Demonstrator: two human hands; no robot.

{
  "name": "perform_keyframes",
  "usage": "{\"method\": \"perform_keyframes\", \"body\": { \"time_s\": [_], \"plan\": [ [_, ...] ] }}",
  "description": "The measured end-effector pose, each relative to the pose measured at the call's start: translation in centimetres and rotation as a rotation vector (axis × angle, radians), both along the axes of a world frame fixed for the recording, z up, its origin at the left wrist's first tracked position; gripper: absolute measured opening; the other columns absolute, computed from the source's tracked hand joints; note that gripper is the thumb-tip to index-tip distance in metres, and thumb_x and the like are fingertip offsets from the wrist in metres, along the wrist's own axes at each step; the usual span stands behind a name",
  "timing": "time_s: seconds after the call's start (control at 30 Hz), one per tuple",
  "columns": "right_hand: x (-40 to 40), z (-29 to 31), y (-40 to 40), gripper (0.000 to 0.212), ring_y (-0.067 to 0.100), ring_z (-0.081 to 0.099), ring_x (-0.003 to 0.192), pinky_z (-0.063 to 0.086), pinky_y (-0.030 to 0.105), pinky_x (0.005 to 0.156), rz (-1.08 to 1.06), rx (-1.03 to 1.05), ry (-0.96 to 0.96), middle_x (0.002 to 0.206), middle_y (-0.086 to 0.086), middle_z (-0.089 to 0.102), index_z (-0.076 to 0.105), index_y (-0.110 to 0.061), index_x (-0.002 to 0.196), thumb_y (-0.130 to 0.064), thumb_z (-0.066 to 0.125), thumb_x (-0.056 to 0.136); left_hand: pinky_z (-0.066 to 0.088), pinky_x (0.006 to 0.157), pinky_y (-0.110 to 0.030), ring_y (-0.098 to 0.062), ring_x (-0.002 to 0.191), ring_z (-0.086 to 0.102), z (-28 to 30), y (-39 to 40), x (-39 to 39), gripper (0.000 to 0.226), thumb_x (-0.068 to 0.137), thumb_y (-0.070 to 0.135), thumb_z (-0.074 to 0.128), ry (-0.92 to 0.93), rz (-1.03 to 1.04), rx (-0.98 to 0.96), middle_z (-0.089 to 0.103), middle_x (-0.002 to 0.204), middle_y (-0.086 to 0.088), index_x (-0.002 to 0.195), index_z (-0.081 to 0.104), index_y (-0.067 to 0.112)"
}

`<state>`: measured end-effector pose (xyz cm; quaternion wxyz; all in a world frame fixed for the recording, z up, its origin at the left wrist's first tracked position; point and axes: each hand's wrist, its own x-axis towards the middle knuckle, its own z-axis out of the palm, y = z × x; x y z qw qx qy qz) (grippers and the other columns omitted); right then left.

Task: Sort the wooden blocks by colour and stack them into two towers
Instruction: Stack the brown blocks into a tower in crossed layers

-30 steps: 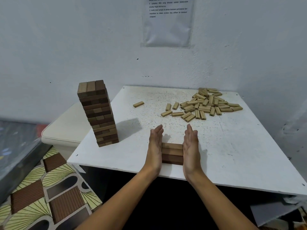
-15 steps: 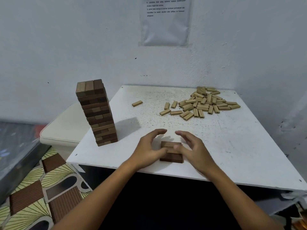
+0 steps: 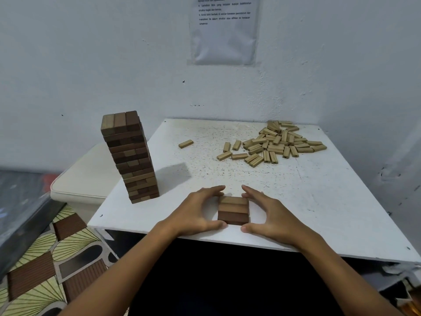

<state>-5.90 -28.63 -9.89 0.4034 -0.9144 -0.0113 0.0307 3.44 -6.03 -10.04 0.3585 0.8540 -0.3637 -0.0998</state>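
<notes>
Brown blocks (image 3: 233, 210), three side by side in a flat layer, sit close to the near edge of the table (image 3: 319, 201), a little left of its middle. We have our left hand (image 3: 196, 210) cupped round their left ends, fingers reaching over the far side and thumb at the near corner, and our right hand (image 3: 271, 213) mirrors it on the right ends, though its thumb tip looks just short of the wood; whether the fingertips press the far side we cannot tell. Both wrists overhang the near edge. At the left edge stands the dark tower (image 3: 131, 156), tall, leaning slightly, its foot near the near-left corner, with bare tabletop between it and our left hand. Pale blocks (image 3: 275, 142) lie heaped toward the far-right corner, and one stray pale block (image 3: 186, 143) lies alone near the far edge, left of the heap. Between the heap and our hands the tabletop is open, white and speckled with dark chips. White walls meet behind the far-right corner, and a printed sheet (image 3: 224, 30) hangs on the back wall. Left of the table is a cream cushioned seat (image 3: 86, 179), and below it a patterned floor (image 3: 45, 258).
</notes>
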Motion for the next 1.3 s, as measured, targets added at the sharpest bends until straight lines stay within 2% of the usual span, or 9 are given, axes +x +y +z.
{"method": "perform_keyframes", "body": {
  "time_s": [0.2,0.33,0.43,0.53,0.6,0.67,0.73,1.03,1.3],
  "plan": [
    [0.2,-0.1,0.1,0.095,0.002,0.042,0.128,0.033,0.028,0.107,-0.029,0.009,-0.033,0.132,-0.022,0.05,0.024,-0.049,0.147,-0.04,0.082,0.072,0.036,0.108,-0.026,-0.003,0.123,0.051,-0.1,-0.1,0.3,0.088,0.066,0.047,0.081,0.008,-0.001,-0.004,0.058,0.133,0.01,0.144,0.042,0.03],
    [0.5,0.3,0.1,0.09,0.003,0.049,0.123,0.038,0.033,0.108,-0.032,0.047,-0.084,0.125,-0.019,0.056,0.033,-0.048,0.14,-0.034,0.084,0.068,0.039,0.106,-0.024,0.002,0.117,0.053,0.4,-0.5,0.2,0.085,0.06,0.047,0.081,0.027,0.018,-0.049,0.061,0.125,0.012,0.136,0.049,0.029],
    [1.3,1.4,-0.1,0.082,0.006,0.053,0.121,0.037,0.041,0.112,-0.067,0.238,-0.194,0.118,-0.015,0.062,0.044,-0.047,0.131,-0.034,0.083,0.061,0.039,0.104,-0.018,0.007,0.113,0.054,2.0,-1.0,0.4,0.08,0.054,0.049,0.077,0.057,0.072,-0.227,0.063,0.115,0.016,0.128,0.053,0.029],
    [2.7,3.9,0.2,0.08,0.011,0.055,0.122,0.039,0.041,0.11,-0.049,0.448,-0.31,0.119,-0.003,0.064,0.048,-0.038,0.128,-0.033,0.082,0.056,0.042,0.1,-0.02,0.002,0.111,0.057,4.9,-1.4,0.9,0.076,0.053,0.045,0.078,0.041,0.122,-0.389,0.066,0.111,0.011,0.123,0.055,0.026],
    [3.7,6.1,0.6,0.082,0.019,0.059,0.119,0.046,0.038,0.103,-0.022,0.582,-0.355,0.119,0.004,0.064,0.048,-0.032,0.128,-0.031,0.083,0.054,0.044,0.098,-0.021,-0.003,0.111,0.059,7.3,-1.4,1.4,0.072,0.053,0.043,0.078,0.016,0.141,-0.476,0.067,0.11,0.006,0.12,0.056,0.026],
    [4.8,8.5,1.3,0.083,0.027,0.065,0.108,0.053,0.034,0.087,0.016,0.708,-0.389,0.115,0.008,0.064,0.047,-0.028,0.128,-0.025,0.082,0.053,0.046,0.098,-0.022,-0.006,0.111,0.06,9.9,-0.9,1.8,0.07,0.054,0.042,0.078,-0.017,0.159,-0.552,0.066,0.111,0.003,0.118,0.056,0.027],
    [6.1,10.9,2.1,0.083,0.025,0.068,0.098,0.055,0.031,0.076,0.053,0.775,-0.43,0.114,0.012,0.063,0.046,-0.027,0.128,-0.021,0.081,0.053,0.047,0.098,-0.024,-0.009,0.113,0.06,12.5,-0.2,2.2,0.069,0.055,0.042,0.079,-0.049,0.174,-0.613,0.066,0.113,0.0,0.119,0.056,0.026],
    [11.3,18.4,8.3,0.08,0.014,0.068,0.097,0.053,0.024,0.077,0.257,0.845,-0.526,0.114,0.014,0.061,0.044,-0.024,0.126,-0.023,0.079,0.055,0.051,0.093,-0.023,-0.008,0.112,0.062,20.4,5.9,3.5,0.076,0.055,0.044,0.079,-0.255,0.293,-0.685,0.067,0.114,0.003,0.123,0.056,0.02],
    [15.8,19.6,14.3,0.08,0.014,0.069,0.096,0.052,0.023,0.079,0.352,0.791,-0.457,0.114,0.01,0.063,0.046,-0.029,0.124,-0.03,0.08,0.053,0.048,0.097,-0.029,-0.004,0.112,0.061,21.4,12.5,5.3,0.075,0.053,0.044,0.081,-0.232,0.445,-0.629,0.068,0.114,0.004,0.122,0.059,0.021]
  ]
}}
